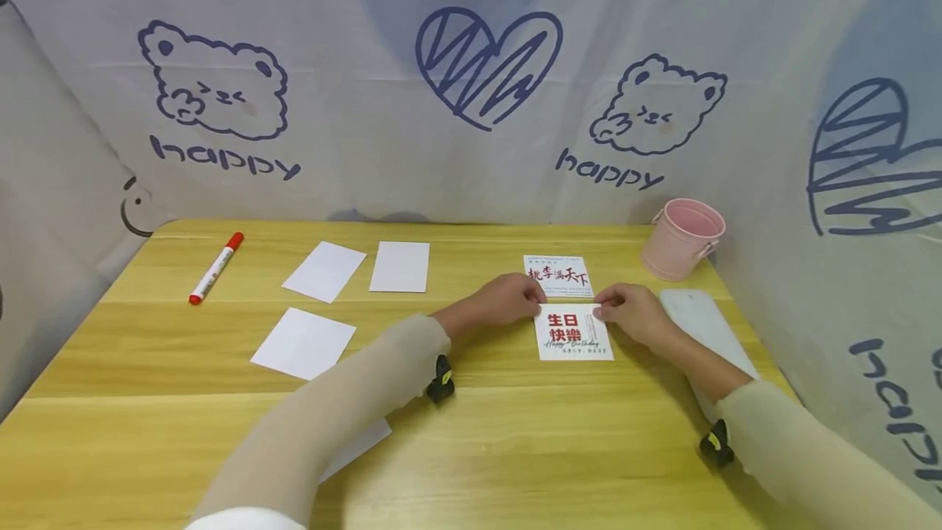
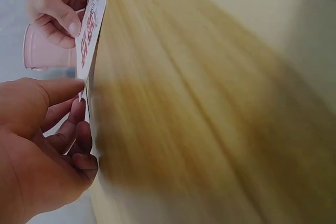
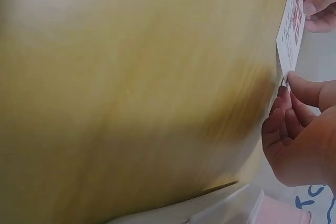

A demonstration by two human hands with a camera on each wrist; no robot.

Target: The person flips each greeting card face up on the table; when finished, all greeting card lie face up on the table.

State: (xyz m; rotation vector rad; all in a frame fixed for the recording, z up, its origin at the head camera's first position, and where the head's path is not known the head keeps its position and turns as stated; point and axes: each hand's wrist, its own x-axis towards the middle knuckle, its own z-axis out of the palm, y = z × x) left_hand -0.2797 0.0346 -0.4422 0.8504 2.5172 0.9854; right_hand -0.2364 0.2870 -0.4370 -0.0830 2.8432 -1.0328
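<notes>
The left hand (image 1: 502, 301) pinches one far corner of the birthday card (image 1: 570, 348) and the right hand (image 1: 639, 317) pinches the other, so it sits between the hands, toward their near side; whether it touches the table (image 1: 500, 473), I can't tell. Just beyond the fingertips lies a red-lettered card (image 1: 557, 265). Left of the left hand lie three blank cards (image 1: 399, 267), with a fourth (image 1: 361, 446) partly hidden by its sleeve (image 1: 346, 383), and farther left, the marker (image 1: 216, 268). Beyond the right hand stands a bucket (image 1: 671, 252); beside that hand is a white slab (image 1: 702, 321), partly covered by the forearm (image 1: 712, 368)
</notes>
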